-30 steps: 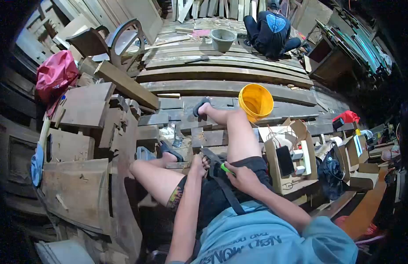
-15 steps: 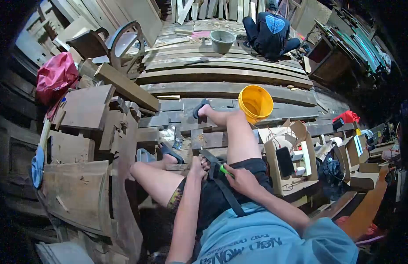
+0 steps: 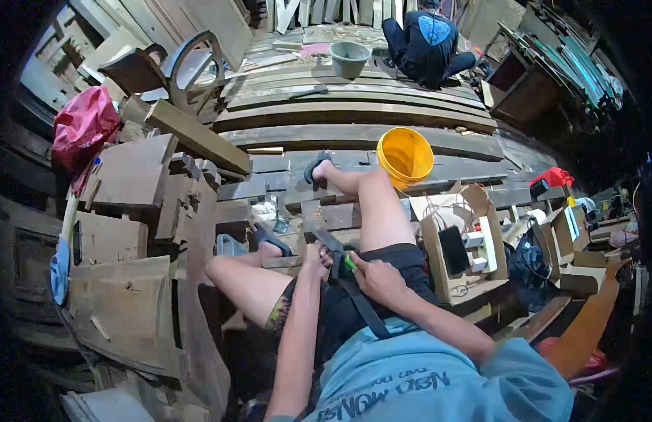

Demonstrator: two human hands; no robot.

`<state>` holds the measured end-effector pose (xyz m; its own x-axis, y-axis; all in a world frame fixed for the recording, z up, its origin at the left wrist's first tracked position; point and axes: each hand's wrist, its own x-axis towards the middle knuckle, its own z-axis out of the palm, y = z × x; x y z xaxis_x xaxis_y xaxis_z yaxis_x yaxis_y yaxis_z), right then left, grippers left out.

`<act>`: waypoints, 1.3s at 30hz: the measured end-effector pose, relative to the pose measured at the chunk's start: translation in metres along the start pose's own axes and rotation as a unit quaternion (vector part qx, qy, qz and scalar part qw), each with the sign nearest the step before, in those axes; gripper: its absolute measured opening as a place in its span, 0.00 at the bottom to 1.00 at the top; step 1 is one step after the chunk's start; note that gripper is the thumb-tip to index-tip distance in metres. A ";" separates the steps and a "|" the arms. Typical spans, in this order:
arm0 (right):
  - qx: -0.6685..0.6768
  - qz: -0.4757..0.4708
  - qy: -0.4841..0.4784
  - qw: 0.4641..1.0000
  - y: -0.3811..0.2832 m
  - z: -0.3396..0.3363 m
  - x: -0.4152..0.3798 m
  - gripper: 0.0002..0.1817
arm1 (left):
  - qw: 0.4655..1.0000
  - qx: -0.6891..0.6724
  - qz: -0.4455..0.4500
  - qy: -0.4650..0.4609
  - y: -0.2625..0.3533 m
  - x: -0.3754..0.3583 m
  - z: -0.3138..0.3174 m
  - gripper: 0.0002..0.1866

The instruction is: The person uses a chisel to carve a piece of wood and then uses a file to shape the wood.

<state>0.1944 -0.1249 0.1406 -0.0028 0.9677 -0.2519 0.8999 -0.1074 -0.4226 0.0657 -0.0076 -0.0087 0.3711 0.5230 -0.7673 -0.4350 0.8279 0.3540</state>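
A long dark flat strip (image 3: pixel 366 309) runs from my waist up between my thighs, over my black shorts. My left hand (image 3: pixel 317 261) is closed around its upper part, close to my knees. In my right hand (image 3: pixel 379 280) is a small tool with a bright green handle (image 3: pixel 350 262), its front end pointing at the strip beside my left hand. The tool's working end is too small to make out. Both hands are close together above my lap.
At my right, an open cardboard box (image 3: pixel 447 271) holds a phone (image 3: pixel 452 252), cables and white blocks. A yellow bucket (image 3: pixel 405 156) stands ahead. Wooden panels (image 3: pixel 122 299) are stacked at left. Farther off, a person (image 3: pixel 428 46) sits near a grey bucket (image 3: pixel 350 60).
My right hand with the green-handled tool has moved slightly left and up along the strip, toward my left hand. The whole view has shifted a little.
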 end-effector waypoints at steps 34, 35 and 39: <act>0.073 0.052 -0.020 0.996 0.006 -0.012 0.003 0.21 | 0.860 0.399 0.274 0.161 -0.013 0.012 -0.003 0.19; 0.082 0.051 -0.025 0.995 0.005 -0.013 0.005 0.21 | 0.865 0.396 0.265 0.154 -0.012 0.010 -0.003 0.18; 0.074 0.057 -0.033 0.995 0.003 -0.016 0.003 0.21 | 0.884 0.386 0.230 0.129 -0.015 -0.002 0.002 0.14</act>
<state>0.2037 -0.1189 0.1527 0.0638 0.9308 -0.3599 0.8216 -0.2537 -0.5106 0.0730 -0.0204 -0.0108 0.0578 0.8587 -0.5092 0.2344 0.4841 0.8430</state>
